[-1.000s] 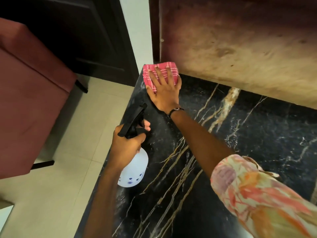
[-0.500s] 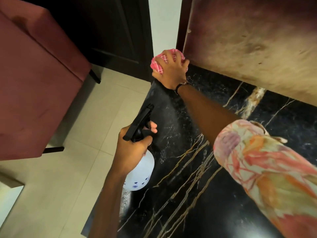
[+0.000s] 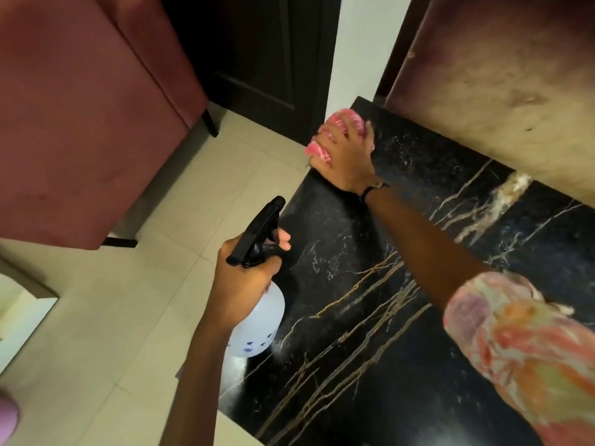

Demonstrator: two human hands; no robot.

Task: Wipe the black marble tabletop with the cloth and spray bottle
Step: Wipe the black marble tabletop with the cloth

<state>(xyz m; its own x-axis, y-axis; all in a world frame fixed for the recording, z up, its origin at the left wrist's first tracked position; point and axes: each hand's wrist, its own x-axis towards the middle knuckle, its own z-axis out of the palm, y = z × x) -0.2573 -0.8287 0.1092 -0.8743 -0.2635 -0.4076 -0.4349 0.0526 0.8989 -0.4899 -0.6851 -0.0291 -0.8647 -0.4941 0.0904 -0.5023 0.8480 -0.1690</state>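
Note:
The black marble tabletop [image 3: 370,268] with gold and white veins fills the lower right. My right hand [image 3: 346,156] grips a bunched pink checked cloth [image 3: 339,119] at the table's far left corner, pressed against the left edge. My left hand [image 3: 244,281] holds a white spray bottle [image 3: 260,329] with a black trigger head [image 3: 257,233], upright by the table's left edge, index finger on the trigger. The cloth is partly hidden under my fingers.
A dark red upholstered chair [image 3: 80,117] stands on the beige tiled floor [image 3: 106,317] to the left. A worn reddish-brown panel [image 3: 502,78] rises along the table's far side. A dark door [image 3: 257,49] and white wall strip [image 3: 363,43] lie beyond the corner.
My right hand went from flat on the spread cloth to bunching it, then slid it from the far corner onto the left edge. The bottle hand stayed put.

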